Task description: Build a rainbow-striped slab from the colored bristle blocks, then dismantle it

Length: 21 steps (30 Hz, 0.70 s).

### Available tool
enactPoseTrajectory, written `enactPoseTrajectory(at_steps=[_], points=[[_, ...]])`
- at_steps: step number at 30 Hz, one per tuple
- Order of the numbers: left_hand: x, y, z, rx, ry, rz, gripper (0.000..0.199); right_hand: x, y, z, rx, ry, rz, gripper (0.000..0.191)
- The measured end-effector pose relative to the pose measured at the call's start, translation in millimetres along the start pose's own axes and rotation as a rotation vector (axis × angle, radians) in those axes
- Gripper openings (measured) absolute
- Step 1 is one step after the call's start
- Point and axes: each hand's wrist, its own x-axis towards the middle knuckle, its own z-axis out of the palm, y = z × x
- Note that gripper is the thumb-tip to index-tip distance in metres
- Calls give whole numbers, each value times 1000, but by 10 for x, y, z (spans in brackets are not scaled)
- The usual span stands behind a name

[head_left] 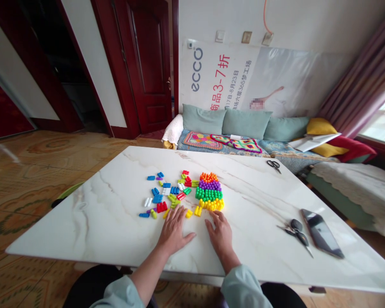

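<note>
Left hand (176, 231) spread, fingertips at yellow blocks (188, 213); right hand (220, 233) part-open, near stacked rows (209, 191). White table (253, 239); sofa (218, 143) far.

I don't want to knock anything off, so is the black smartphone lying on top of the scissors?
No, the black smartphone lies beside the black-handled scissors, on the white marbled table.

Hands (220, 233) rest beside colorful toy pieces (211, 193) on a table (109, 231).
</note>
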Motion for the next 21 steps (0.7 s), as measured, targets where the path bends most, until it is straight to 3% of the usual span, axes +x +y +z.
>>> enactPoseTrajectory(at_steps=[5,12,15,21], points=[[3,3,3,-17,13,-1,83,-1,-73,16,23,-42,-53,30],[15,-7,-8,-23,-13,-9,83,235,-451,74,-247,-372,12,50],[15,-5,-12,-15,-24,-17,82,253,-535,34,-305,-423,30,40],[14,10,-13,-11,-11,-14,81,24,-445,-80,-318,-377,34,9]])
